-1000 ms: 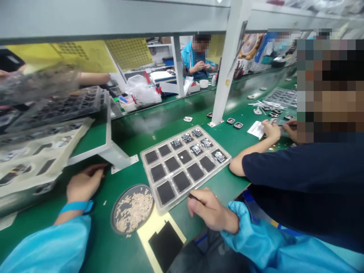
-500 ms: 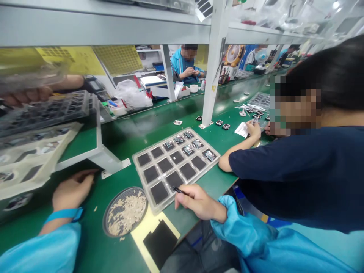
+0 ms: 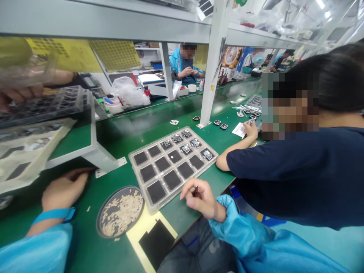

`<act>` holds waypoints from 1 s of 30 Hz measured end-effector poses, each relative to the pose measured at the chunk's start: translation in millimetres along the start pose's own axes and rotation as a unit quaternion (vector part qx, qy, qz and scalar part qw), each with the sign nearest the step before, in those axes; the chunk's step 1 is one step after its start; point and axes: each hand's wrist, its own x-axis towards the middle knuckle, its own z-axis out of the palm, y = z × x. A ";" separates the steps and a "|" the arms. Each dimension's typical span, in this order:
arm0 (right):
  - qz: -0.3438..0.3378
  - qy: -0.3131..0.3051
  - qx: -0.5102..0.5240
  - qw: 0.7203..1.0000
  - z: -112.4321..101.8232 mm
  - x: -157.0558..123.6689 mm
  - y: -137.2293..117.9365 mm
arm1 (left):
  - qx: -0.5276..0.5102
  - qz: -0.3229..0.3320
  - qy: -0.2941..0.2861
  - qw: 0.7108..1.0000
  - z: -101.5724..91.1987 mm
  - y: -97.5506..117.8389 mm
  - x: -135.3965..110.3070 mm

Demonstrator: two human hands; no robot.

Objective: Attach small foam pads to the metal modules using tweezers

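Note:
My right hand (image 3: 200, 199) is raised just off the near right edge of the compartment tray (image 3: 152, 209), its fingers curled round a slim dark tool (image 3: 195, 190) that looks like tweezers. Small circuit-board assemblies (image 3: 186, 148) sit in several of the tray's far compartments; the others show black pads. On the green bench my left hand (image 3: 64, 191) rests at the left, wearing a blue wrist strap (image 3: 54, 217). Its fingers reach into the shadow below the raised shelf, stretched out and partly hidden. Between my hands stands a round dark dish (image 3: 99, 223) of small beige pieces.
A yellow sheet with a black piece (image 3: 157, 242) lies at the bench's front edge. White shelf legs (image 3: 109, 161) and a post (image 3: 212, 91) rise from the bench. At the right a co-worker's forearm (image 3: 234, 149) lies close beside the tray. Stacked trays (image 3: 45, 102) are at left.
My right hand has turned and drawn the dark tool up off the tray's near edge into its curled fingers. The whole view has shifted slightly; my left hand still rests on the bench.

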 end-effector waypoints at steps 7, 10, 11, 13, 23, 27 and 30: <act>0.006 -0.046 -0.034 0.998 4.9 5.7 -9.4 | 0.011 -0.025 -0.036 0.999 -2.8 5.4 -7.1; 0.015 -0.045 -0.051 0.998 5.3 6.8 -10.0 | 0.015 -0.022 -0.041 0.999 -4.7 6.2 -8.2; 0.013 -0.040 -0.056 0.998 5.2 7.0 -9.5 | 0.017 -0.018 -0.040 0.999 -5.0 6.4 -8.7; 0.005 -0.028 -0.065 0.998 5.1 7.1 -8.0 | 0.017 -0.010 -0.033 0.999 -5.0 7.0 -10.7; 0.011 -0.006 -0.101 0.995 4.0 6.6 -4.9 | 0.000 0.019 -0.017 1.000 -4.2 13.9 -25.5; 0.026 -0.006 -0.104 0.994 3.7 7.9 -5.5 | 0.009 0.004 -0.041 0.999 -6.5 17.4 -20.5; 0.035 -0.004 -0.091 0.995 3.7 8.3 -5.4 | 0.020 -0.011 -0.049 0.999 -7.9 21.7 -18.5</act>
